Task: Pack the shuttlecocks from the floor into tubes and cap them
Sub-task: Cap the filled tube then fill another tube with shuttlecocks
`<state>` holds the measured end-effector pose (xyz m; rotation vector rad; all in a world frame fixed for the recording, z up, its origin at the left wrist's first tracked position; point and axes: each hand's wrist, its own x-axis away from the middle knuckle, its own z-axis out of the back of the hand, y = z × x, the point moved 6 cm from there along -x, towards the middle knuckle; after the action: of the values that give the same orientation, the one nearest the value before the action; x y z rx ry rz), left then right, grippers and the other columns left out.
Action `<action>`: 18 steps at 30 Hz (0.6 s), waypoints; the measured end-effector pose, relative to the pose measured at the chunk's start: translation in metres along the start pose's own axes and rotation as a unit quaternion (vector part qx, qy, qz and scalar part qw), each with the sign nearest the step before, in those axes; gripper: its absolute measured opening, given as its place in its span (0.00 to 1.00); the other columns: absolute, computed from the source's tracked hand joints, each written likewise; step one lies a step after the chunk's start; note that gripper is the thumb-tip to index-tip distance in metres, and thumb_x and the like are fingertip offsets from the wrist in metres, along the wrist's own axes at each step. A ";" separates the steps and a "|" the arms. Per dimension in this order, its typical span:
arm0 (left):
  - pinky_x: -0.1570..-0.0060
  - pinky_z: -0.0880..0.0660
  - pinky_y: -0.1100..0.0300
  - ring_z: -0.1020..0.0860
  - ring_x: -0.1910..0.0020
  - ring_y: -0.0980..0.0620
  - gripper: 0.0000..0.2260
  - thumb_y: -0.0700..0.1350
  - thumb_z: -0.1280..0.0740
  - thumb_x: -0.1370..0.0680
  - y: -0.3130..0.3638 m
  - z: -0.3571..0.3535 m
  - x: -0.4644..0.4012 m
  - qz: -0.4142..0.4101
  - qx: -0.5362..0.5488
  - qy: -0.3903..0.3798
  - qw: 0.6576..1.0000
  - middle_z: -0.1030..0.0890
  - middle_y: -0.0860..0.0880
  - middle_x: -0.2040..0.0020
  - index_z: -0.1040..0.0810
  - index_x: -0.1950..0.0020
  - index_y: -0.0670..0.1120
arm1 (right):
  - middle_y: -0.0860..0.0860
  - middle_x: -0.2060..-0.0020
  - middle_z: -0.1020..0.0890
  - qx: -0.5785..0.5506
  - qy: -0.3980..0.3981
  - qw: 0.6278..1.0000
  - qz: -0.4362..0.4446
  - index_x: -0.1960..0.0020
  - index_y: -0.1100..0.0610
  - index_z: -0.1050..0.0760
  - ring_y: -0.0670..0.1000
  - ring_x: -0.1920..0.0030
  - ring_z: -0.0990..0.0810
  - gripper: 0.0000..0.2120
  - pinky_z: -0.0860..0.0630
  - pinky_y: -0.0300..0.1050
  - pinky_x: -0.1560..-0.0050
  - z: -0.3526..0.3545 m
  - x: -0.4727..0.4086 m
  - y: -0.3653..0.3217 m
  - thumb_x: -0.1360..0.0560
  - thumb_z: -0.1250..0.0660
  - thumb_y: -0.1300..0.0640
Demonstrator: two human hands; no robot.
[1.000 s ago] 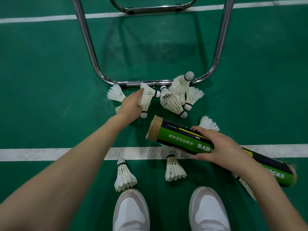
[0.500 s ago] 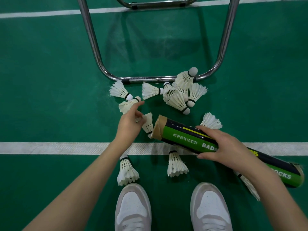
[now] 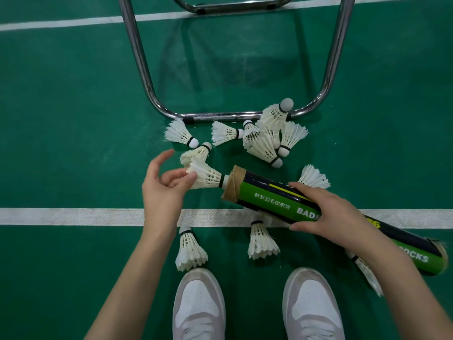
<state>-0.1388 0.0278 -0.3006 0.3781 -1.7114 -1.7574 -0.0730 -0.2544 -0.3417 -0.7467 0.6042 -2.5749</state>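
The tube (image 3: 282, 201) is gripped by the right hand (image 3: 326, 214), its open mouth turned toward ten o'clock so that the shuttlecock (image 3: 206, 176), pinched at its feathers by the left hand (image 3: 164, 190), enters cork first. Other shuttlecocks (image 3: 266, 141) lie at twelve o'clock.

Pretty sure this is an indoor badminton court: green sports flooring (image 3: 73, 119) with white boundary lines (image 3: 73, 216), feather shuttlecocks (image 3: 267, 141) scattered around, and some chrome tube frame (image 3: 137, 57), maybe a chair.
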 end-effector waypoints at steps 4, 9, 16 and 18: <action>0.59 0.26 0.74 0.19 0.60 0.60 0.23 0.35 0.28 0.28 0.000 -0.012 0.014 0.021 0.033 -0.033 0.999 0.18 0.50 0.63 0.27 0.39 0.54 | 0.44 0.35 0.28 -0.002 -0.001 1.000 0.005 0.29 0.37 0.45 0.47 0.37 0.30 0.41 0.32 0.49 0.37 -0.002 -0.001 -0.004 0.36 0.28 0.39; 0.58 0.25 0.71 0.19 0.59 0.58 0.22 0.36 0.31 0.25 -0.010 -0.032 0.027 0.026 0.011 -0.098 0.995 0.17 0.48 0.61 0.28 0.38 0.56 | 0.44 0.36 0.28 0.000 -0.004 1.000 0.014 0.29 0.37 0.45 0.48 0.37 0.30 0.41 0.32 0.49 0.37 -0.004 0.000 -0.009 0.36 0.28 0.38; 0.54 0.26 0.69 0.19 0.58 0.56 0.21 0.37 0.34 0.24 -0.009 -0.043 0.034 0.018 0.001 -0.191 0.981 0.15 0.50 0.61 0.31 0.34 0.53 | 0.43 0.35 0.29 -0.001 -0.003 1.000 0.017 0.29 0.37 0.45 0.47 0.37 0.30 0.41 0.32 0.48 0.37 -0.002 0.002 -0.010 0.36 0.28 0.38; 0.52 0.25 0.68 0.18 0.56 0.56 0.23 0.37 0.32 0.25 -0.009 -0.045 0.039 0.019 -0.006 -0.203 0.979 0.15 0.48 0.59 0.32 0.35 0.56 | 0.43 0.36 0.28 -0.006 0.000 1.000 0.020 0.29 0.36 0.44 0.47 0.37 0.30 0.41 0.32 0.48 0.37 -0.001 0.003 -0.011 0.36 0.27 0.39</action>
<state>-0.1426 -0.0323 -0.3051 -0.0274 -1.9673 -1.9112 -0.0786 -0.2459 -0.3359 -0.7307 0.6275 -2.5367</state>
